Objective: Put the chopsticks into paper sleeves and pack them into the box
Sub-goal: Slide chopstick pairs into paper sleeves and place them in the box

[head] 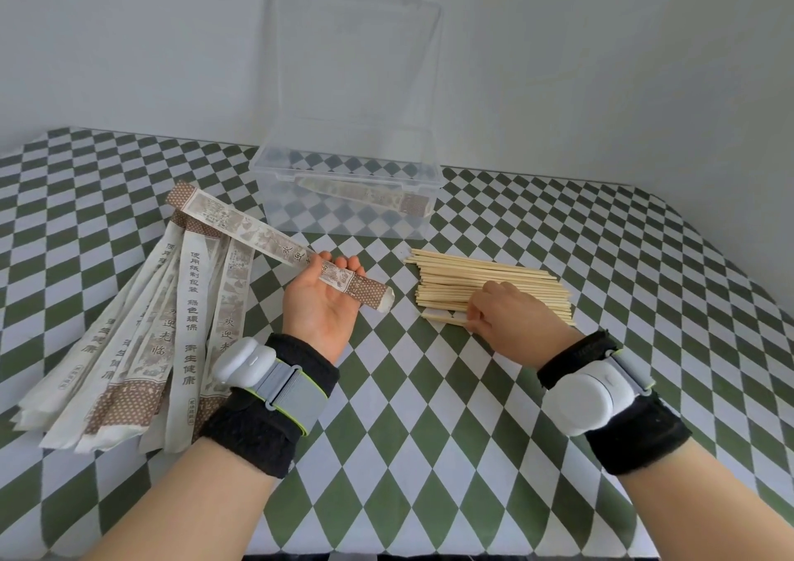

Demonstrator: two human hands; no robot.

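Between my two hands lay the gap that mattered. My left hand [320,302], palm up, gripped a paper sleeve [240,225] across the fingers, thumb pressed over it. The sleeve ran on a slant from far-left down to near-right, and its open mouth poked out past my fingers toward the loose chopsticks [481,270]. Those lay in a flat pile on the table [429,431] to the right, long axes roughly left to right, so their left ends faced the sleeve's mouth across a short stretch of checked cloth. My right hand [511,311] was the nearer one to them by far: it rested on the near-left corner of the pile with fingers curled down. My knuckles covered the fingertips, so I could not tell whether they had closed on a pair or only pressed on the sticks. I judged a slide leftward along the sticks' own axis would bring them to the mouth. Beyond both hands stood the clear box [343,221], lid up, one filled sleeve [365,191] inside. Spare sleeves [142,345] fanned at my left. How many sticks lay under my hand was hidden.
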